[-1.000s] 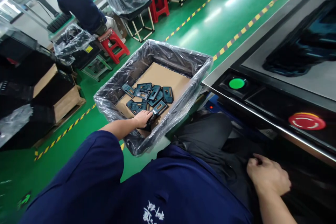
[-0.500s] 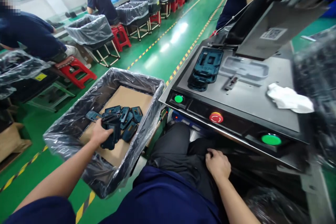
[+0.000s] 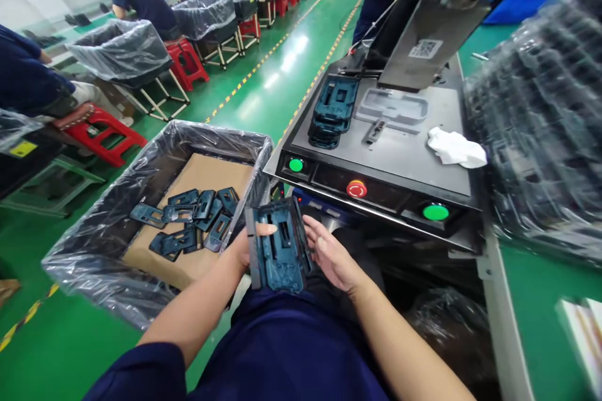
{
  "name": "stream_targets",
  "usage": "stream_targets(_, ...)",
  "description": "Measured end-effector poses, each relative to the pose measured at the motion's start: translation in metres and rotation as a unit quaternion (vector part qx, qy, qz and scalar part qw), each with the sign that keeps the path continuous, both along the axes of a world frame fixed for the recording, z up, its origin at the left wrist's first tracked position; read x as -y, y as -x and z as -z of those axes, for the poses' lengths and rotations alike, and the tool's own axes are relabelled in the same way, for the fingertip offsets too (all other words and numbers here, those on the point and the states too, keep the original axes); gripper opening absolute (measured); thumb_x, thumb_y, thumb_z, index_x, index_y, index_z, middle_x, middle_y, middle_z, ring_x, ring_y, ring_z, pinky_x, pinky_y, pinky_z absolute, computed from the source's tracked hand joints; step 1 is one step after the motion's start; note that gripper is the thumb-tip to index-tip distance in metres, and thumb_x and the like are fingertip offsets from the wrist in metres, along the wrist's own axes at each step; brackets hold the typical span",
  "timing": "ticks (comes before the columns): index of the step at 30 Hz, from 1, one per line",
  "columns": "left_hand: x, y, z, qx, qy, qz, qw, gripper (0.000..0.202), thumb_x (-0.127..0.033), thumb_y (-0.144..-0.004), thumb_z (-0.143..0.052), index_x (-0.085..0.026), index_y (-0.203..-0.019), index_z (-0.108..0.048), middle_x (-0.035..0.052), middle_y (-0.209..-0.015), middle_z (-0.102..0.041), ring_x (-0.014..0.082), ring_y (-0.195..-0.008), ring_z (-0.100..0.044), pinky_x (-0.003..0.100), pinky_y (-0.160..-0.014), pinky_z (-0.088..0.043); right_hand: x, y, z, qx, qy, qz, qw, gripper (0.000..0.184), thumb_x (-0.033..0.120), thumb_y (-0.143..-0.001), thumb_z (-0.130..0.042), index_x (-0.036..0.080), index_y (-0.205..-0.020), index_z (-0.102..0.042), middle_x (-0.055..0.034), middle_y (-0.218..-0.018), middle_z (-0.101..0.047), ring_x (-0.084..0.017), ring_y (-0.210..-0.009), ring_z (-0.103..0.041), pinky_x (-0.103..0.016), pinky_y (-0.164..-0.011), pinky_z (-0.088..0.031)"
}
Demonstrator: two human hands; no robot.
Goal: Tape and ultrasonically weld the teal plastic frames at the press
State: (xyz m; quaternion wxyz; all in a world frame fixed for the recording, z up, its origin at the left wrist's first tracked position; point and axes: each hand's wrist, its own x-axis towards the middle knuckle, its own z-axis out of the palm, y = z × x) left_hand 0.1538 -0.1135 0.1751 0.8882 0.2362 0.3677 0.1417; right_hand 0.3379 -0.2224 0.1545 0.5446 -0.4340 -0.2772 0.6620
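Held over the lap, between the lined box [image 3: 155, 156] and the machine's front edge [image 3: 376, 213]: a small stack of dark teal plastic parts [image 3: 278, 245], clear of both rims. Left hand [image 3: 244, 247] closed on the stack's left side, thumb lying across the top face. Right hand [image 3: 332, 254] half open, fingers touching the stack's right edge. Open space above the lap; box rim just to the left, control panel just ahead.

Counted: two green buttons, one red stop button [image 3: 356, 188], one white cloth [image 3: 455, 147], roughly eight loose parts [image 3: 192, 222] on the cardboard.

Half a second ago: left hand down inside the box gripping the stack, right hand resting on the thigh; now both raised and meeting at the stack.
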Motion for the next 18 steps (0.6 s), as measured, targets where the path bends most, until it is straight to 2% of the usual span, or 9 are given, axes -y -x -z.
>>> stream_targets(2, 0.013, -0.021, 0.016, 0.024, 0.033, 0.035, 0.999, 0.044, -0.027, -0.058, -0.072, -0.012, -0.099, -0.067, 0.0127, -0.079, -0.074, 0.0351, -0.091, -0.071, 0.047, -0.077, -0.059, 0.01, 0.001, -0.003, 0.005, 0.026, 0.016, 1.0, 0.069, 0.056, -0.072, -0.074, 0.032, -0.133, -0.052, -0.0045, -0.14, -0.054, -0.026, -0.129, -0.049, -0.043, -0.106, -0.041)
stream_targets(4, 0.023, -0.034, 0.032, 0.021, 0.045, 0.043, 0.998, 0.045, -0.028, -0.06, -0.075, -0.013, -0.101, -0.067, 0.013, -0.082, -0.075, 0.0333, -0.089, -0.071, 0.045, -0.078, -0.058, 0.019, 0.003, 0.003, 0.023, 0.06, 0.061, 0.996, 0.065, 0.054, -0.072, -0.074, 0.029, -0.129, -0.055, -0.0041, -0.135, -0.058, -0.026, -0.128, -0.05, -0.043, -0.109, -0.04)
stream_targets(8, 0.04, -0.041, 0.059, -0.048, 0.017, -0.018, 0.999, 0.048, -0.028, -0.06, -0.083, -0.013, -0.102, -0.065, 0.0111, -0.084, -0.074, 0.0283, -0.083, -0.072, 0.042, -0.078, -0.058, 0.028, 0.013, 0.025, 0.099, 0.086, 0.123, 0.984, 0.063, 0.055, -0.074, -0.072, 0.026, -0.127, -0.053, -0.0063, -0.132, -0.06, -0.025, -0.124, -0.053, -0.043, -0.109, -0.04)
stream_targets(11, 0.049, -0.037, 0.073, -0.058, -0.009, -0.036, 0.998, 0.046, -0.03, -0.062, -0.084, -0.013, -0.1, -0.066, 0.0106, -0.085, -0.074, 0.0265, -0.084, -0.072, 0.04, -0.08, -0.057, 0.029, 0.02, 0.038, 0.221, 0.099, 0.103, 0.965, 0.071, 0.054, -0.073, -0.073, 0.025, -0.134, -0.048, -0.0077, -0.133, -0.058, -0.025, -0.123, -0.054, -0.044, -0.11, -0.038)
stream_targets(14, 0.05, -0.029, 0.084, -0.055, -0.01, -0.031, 0.998, 0.043, -0.03, -0.063, -0.083, -0.014, -0.099, -0.066, 0.0106, -0.087, -0.074, 0.0264, -0.086, -0.071, 0.039, -0.082, -0.057, 0.03, 0.02, 0.04, 0.314, 0.113, 0.067, 0.94, 0.076, 0.057, -0.075, -0.07, 0.024, -0.139, -0.045, -0.0093, -0.132, -0.058, -0.026, -0.12, -0.055, -0.046, -0.108, -0.039)
stream_targets(16, 0.047, -0.021, 0.091, -0.052, 0.002, -0.024, 0.998, 0.041, -0.032, -0.064, -0.08, -0.014, -0.098, -0.067, 0.011, -0.087, -0.074, 0.0269, -0.088, -0.071, 0.04, -0.083, -0.056, 0.029, 0.016, 0.038, 0.337, 0.1, 0.045, 0.935, 0.068, 0.058, -0.078, -0.066, 0.025, -0.134, -0.05, -0.0083, -0.126, -0.062, -0.025, -0.112, -0.059, -0.044, -0.102, -0.043)
stream_targets(18, 0.044, -0.012, 0.099, -0.046, 0.03, 0.003, 0.998, 0.039, -0.037, -0.067, -0.075, -0.012, -0.096, -0.067, 0.0126, -0.087, -0.074, 0.0283, -0.09, -0.071, 0.041, -0.084, -0.056, 0.026, 0.009, 0.037, 0.345, 0.079, 0.032, 0.935, 0.048, 0.06, -0.082, -0.059, 0.025, -0.114, -0.064, -0.006, -0.108, -0.068, -0.023, -0.096, -0.063, -0.041, -0.092, -0.049)
